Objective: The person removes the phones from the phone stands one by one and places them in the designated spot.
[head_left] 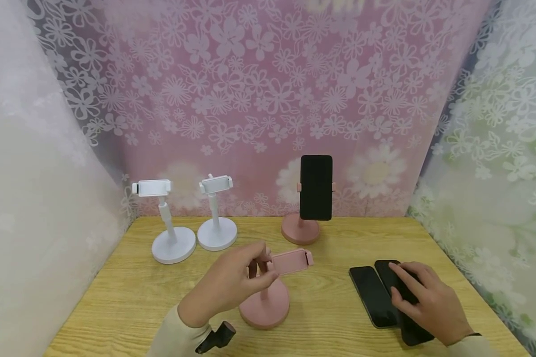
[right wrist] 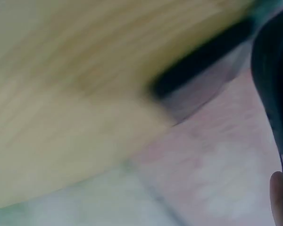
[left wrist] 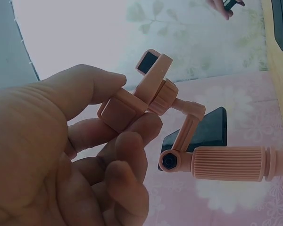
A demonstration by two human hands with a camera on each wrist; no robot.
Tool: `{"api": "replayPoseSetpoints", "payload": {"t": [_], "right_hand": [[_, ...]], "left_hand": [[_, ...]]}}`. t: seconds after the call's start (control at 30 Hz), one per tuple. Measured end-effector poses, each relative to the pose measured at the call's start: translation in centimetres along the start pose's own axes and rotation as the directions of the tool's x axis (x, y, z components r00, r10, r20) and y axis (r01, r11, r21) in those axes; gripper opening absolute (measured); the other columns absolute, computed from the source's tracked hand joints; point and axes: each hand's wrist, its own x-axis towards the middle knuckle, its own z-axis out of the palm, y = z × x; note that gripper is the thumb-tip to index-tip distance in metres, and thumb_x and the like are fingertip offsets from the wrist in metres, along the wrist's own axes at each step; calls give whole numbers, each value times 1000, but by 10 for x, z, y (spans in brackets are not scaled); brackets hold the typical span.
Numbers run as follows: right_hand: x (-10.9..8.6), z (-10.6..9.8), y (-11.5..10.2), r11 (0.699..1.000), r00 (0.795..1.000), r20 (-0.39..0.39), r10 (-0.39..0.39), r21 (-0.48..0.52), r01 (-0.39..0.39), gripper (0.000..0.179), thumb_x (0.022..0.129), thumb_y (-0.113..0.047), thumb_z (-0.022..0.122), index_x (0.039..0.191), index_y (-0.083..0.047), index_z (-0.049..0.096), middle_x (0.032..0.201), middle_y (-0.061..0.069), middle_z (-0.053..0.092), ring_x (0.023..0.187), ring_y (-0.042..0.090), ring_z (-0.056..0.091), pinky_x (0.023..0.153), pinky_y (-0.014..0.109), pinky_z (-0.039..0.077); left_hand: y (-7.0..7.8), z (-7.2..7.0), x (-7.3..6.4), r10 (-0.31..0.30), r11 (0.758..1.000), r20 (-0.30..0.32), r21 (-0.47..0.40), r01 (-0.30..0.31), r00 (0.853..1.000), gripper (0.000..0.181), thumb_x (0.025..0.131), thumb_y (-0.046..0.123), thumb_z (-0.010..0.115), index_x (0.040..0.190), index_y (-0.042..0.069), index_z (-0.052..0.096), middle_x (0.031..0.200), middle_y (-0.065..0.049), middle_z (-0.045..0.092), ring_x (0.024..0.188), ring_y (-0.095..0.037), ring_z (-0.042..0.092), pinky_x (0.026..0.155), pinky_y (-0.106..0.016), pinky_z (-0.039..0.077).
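Note:
My left hand (head_left: pixel 232 280) pinches one end of the clamp (head_left: pixel 290 262) on a pink phone stand (head_left: pixel 268 310) between thumb and fingers. Seen close in the left wrist view, the clamp (left wrist: pixel 153 77) joins a hinged arm and a ribbed post (left wrist: pixel 228 163). At the right, my right hand (head_left: pixel 435 305) grips a black phone (head_left: pixel 414 331), its fingers spread across the upper face. That phone's dark edge (right wrist: pixel 273 94) fills the right side of the right wrist view, a fingertip against it. Another black phone (head_left: pixel 371 296) lies flat beside it.
Behind, a second pink stand (head_left: pixel 300 233) holds an upright black phone (head_left: pixel 316 187). Two white phone stands, one (head_left: pixel 173 245) at far left and another (head_left: pixel 217 234) beside it, have bare clamps. Flowered curtains (head_left: pixel 250 99) border the wooden table (head_left: pixel 330 317).

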Motion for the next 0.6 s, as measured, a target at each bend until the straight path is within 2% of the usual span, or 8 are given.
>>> {"api": "replayPoseSetpoints", "payload": {"t": [0.13, 0.3, 0.37, 0.47, 0.53, 0.6], "right_hand": [[-25, -10, 37, 995, 996, 75, 46, -86, -39, 66, 103, -58, 41, 123, -4, 73, 106, 15, 64, 85, 29, 62, 48, 35, 50], [-50, -15, 72, 992, 988, 126, 93, -98, -81, 74, 104, -64, 34, 124, -3, 71, 104, 18, 63, 82, 34, 61, 48, 44, 50], [-55, -15, 82, 989, 981, 152, 123, -99, -109, 66, 103, -60, 45, 123, -3, 70, 105, 18, 63, 84, 36, 61, 47, 45, 49], [-58, -10, 93, 982, 963, 209, 169, -124, -145, 46, 95, -42, 68, 120, -4, 70, 106, 17, 63, 85, 36, 62, 44, 42, 47], [-59, -6, 98, 977, 941, 280, 190, -148, -153, 39, 88, -27, 75, 119, -4, 70, 106, 16, 63, 83, 33, 62, 46, 41, 47], [-60, -2, 103, 974, 909, 363, 205, -170, -151, 36, 87, -20, 75, 118, -3, 70, 105, 14, 63, 83, 31, 63, 51, 42, 50]], "left_hand": [[1, 1, 0, 1, 1000, -2, 0, -1, 1000, 22, 94, 21, 77, 90, 28, 56, 83, 18, 59, 74, -2, 58, 65, -24, 51], [1, 2, 0, -7, 1000, 5, -3, 7, 1000, 21, 95, 22, 76, 91, 27, 56, 83, 18, 58, 74, -2, 58, 65, -24, 51], [1, 2, 0, -6, 1000, 5, -1, 6, 1000, 21, 96, 22, 76, 91, 27, 56, 83, 18, 58, 74, -2, 58, 65, -24, 51], [0, 1, 0, 5, 1000, 2, 2, -5, 1000, 21, 96, 21, 75, 91, 27, 56, 83, 18, 58, 75, -2, 58, 65, -24, 51], [0, 1, 0, 12, 1000, -2, 5, -12, 1000, 21, 96, 21, 75, 91, 27, 55, 83, 17, 58, 74, -2, 58, 65, -24, 51], [1, 2, 1, 20, 1000, -2, 5, -20, 1000, 21, 96, 20, 75, 91, 26, 56, 83, 17, 58, 74, -2, 58, 65, -23, 51]]}}
